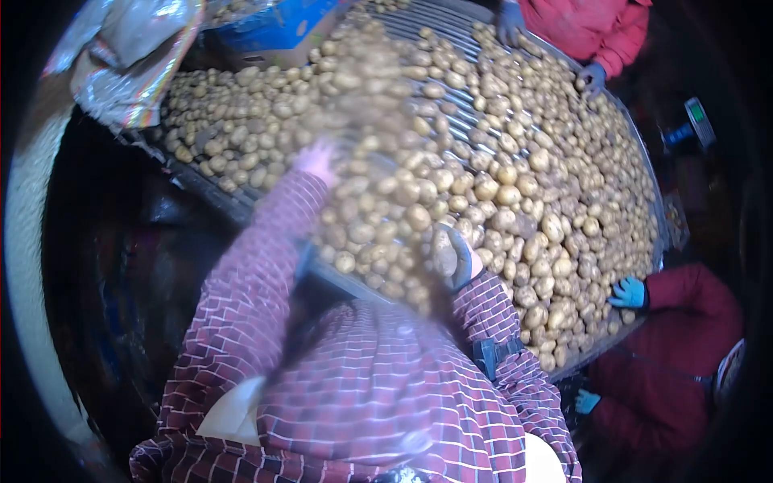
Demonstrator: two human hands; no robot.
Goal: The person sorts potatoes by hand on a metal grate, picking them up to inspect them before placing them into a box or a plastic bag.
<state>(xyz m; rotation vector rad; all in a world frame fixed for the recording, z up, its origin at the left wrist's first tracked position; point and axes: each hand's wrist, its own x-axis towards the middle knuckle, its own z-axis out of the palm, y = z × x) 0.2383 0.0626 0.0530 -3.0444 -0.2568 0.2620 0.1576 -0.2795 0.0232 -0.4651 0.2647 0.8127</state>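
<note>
Many potatoes (555, 225) cover a wide sorting table with metal slats (459, 105). My left hand (318, 159) reaches out over the potatoes left of centre; it is smeared by motion and its fingers cannot be made out. Beyond it, potatoes show as a blur. Nearer my body, at the table's near edge, my right hand (460, 256) wears a grey-blue glove and is closed on a large potato (444, 253). Both of my sleeves are checked.
A blue box (266, 32) and a shiny sack (133, 60) stand at the upper left. Two co-workers are at the table: one in a red jacket (584, 28) at the far side, one in a dark red jacket (672, 362) at the right, with gloved hands at the potatoes.
</note>
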